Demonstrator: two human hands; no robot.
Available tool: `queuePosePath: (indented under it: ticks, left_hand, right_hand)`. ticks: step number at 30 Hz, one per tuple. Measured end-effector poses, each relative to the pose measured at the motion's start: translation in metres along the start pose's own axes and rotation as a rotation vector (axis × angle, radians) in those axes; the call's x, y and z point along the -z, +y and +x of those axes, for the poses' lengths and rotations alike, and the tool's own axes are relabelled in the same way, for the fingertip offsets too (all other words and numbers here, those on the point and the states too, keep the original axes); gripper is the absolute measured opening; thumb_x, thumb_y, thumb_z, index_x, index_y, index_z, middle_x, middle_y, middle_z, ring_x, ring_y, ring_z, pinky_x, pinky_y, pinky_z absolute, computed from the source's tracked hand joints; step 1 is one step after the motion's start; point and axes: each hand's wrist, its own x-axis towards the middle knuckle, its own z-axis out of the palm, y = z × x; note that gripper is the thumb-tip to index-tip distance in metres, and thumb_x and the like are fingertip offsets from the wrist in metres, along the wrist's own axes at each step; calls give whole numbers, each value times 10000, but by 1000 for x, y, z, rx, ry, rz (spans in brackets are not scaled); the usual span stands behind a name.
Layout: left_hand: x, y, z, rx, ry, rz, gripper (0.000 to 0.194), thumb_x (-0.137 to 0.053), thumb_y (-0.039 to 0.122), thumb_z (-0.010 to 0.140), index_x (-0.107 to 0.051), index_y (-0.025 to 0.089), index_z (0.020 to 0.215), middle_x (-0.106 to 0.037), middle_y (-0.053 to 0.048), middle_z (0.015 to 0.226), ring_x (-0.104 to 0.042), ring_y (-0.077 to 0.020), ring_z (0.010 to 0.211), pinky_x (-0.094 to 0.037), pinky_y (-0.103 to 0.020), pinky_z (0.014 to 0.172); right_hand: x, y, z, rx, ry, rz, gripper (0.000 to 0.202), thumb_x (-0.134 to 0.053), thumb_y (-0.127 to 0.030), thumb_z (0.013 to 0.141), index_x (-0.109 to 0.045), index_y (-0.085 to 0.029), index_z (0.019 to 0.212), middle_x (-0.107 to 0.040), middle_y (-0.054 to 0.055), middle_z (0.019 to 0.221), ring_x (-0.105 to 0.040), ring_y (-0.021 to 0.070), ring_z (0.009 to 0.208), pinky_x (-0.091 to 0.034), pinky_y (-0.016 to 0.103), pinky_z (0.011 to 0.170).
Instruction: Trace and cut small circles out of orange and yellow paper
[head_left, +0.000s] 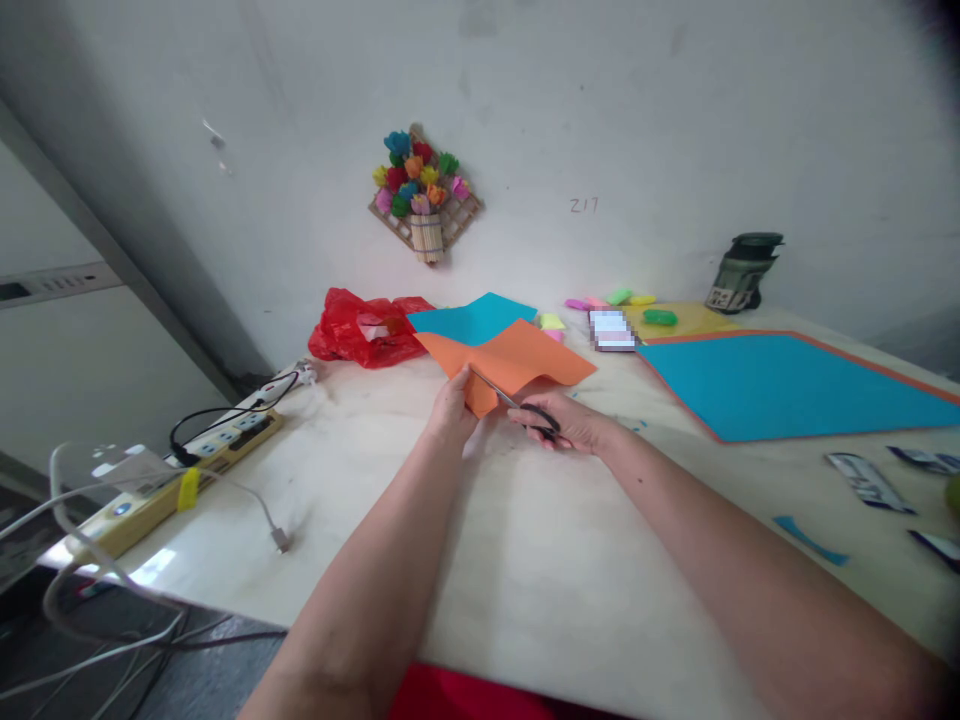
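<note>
An orange sheet of paper (525, 355) is held up over the middle of the table. Its near corner is pinched in my left hand (451, 402), the thumb on top. My right hand (561, 420) is closed round the black handles of a pair of scissors (541, 420). Their blades point up and left and lie at the orange paper, close to my left thumb. Behind the orange sheet lies a blue sheet (480, 315), partly covered by it.
A red plastic bag (360, 325) and a power strip (232, 440) with cables are at left. At right lie stacked blue sheets (795, 385), a phone (613, 330), a bottle (742, 272), small packets (870, 482) and a blue scrap (810, 541).
</note>
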Motion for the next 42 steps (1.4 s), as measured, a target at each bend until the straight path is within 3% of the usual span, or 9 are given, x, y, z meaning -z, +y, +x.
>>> queuePosePath:
  ticks: [22, 42]
  left_hand:
    - [2, 5, -1, 49, 19, 80, 195, -475, 257, 820, -536, 141, 964, -633, -46, 685, -608, -182, 538, -506, -328, 549]
    - [-3, 5, -6, 79, 29, 77, 181, -495, 235, 802, -556, 117, 925, -644, -55, 675, -621, -180, 575, -516, -302, 559]
  right_hand:
    - [5, -2, -4, -4, -70, -34, 358, -576, -499, 710, -532, -151, 781, -474, -47, 518, -396, 36, 330, -161, 155, 256]
    - [6, 3, -1, -26, -82, 6, 416, -604, -536, 674, -548, -150, 818, -490, -54, 508, -408, 35, 330, -177, 157, 250]
